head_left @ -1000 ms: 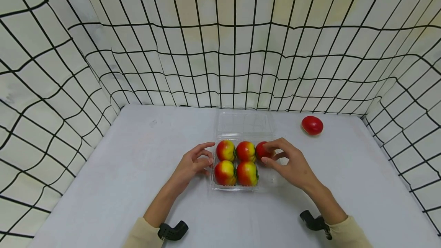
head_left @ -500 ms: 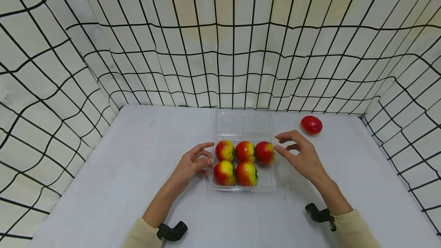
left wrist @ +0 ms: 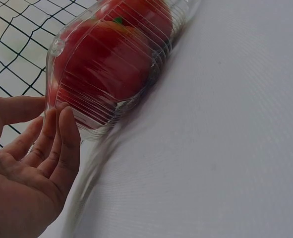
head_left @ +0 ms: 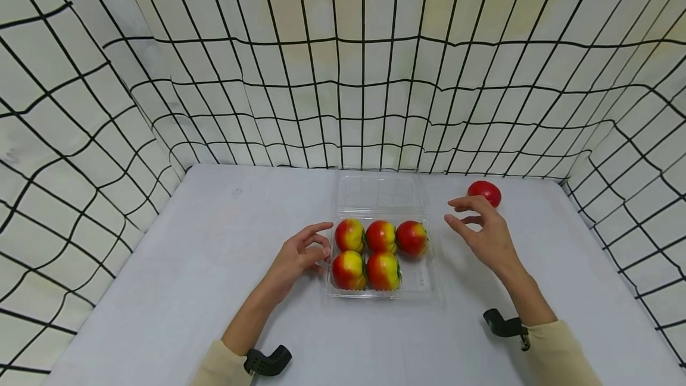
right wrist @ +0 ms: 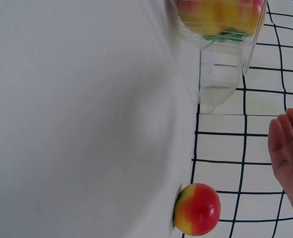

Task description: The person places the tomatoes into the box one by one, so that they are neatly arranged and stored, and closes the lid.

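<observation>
A clear plastic clamshell container [head_left: 420, 282] stands on the table, its lid [head_left: 380, 190] folded back. Inside sit several red-and-yellow fruits [head_left: 383, 270] with green leaves, two columns filled and one fruit [head_left: 411, 238] at the back of the right column. My left hand [head_left: 297, 261] holds the container's left edge between thumb and fingers; the left wrist view shows the fingertips [left wrist: 64, 116] against its ribbed corner. In the air right of the container is my right hand [head_left: 488, 234], fingers loosely bent, holding nothing. Just beyond it lies a loose red fruit [head_left: 485, 191], partly covered by that hand.
A white cloth covers the table [head_left: 214, 243]. Black wire mesh [head_left: 364, 85] over pale walls encloses the back and both sides. Each wrist wears a black camera mount [head_left: 268, 361] near the sleeve.
My right hand has let go of the fruit in the back right place and moved right and away toward the loose fruit. The left hand has stayed at the container.
</observation>
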Demonstrator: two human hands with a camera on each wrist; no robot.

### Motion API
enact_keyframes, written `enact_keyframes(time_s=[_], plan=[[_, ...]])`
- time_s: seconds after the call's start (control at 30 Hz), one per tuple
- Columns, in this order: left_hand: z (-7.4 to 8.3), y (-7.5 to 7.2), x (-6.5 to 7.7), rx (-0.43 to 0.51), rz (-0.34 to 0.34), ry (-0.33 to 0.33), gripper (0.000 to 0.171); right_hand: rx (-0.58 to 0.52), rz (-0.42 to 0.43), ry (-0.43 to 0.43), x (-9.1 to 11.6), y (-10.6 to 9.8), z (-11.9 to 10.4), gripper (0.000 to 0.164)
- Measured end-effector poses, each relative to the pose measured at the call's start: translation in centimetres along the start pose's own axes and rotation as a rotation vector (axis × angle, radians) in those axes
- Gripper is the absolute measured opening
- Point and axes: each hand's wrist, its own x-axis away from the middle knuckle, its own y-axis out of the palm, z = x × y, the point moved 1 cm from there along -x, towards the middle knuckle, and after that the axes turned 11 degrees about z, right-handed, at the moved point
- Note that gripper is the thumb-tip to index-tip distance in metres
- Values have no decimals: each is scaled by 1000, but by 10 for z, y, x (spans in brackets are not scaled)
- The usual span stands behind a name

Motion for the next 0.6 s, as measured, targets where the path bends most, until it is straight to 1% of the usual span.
enact_keyframes(time_s=[0.33, 0.6], plan=[[1, 0, 1, 0, 5, -5, 55, 34, 43, 17, -6, -8, 12, 35], [0, 0, 0, -2, 3, 5, 54, 51, 62, 64, -9, -14, 22, 37]])
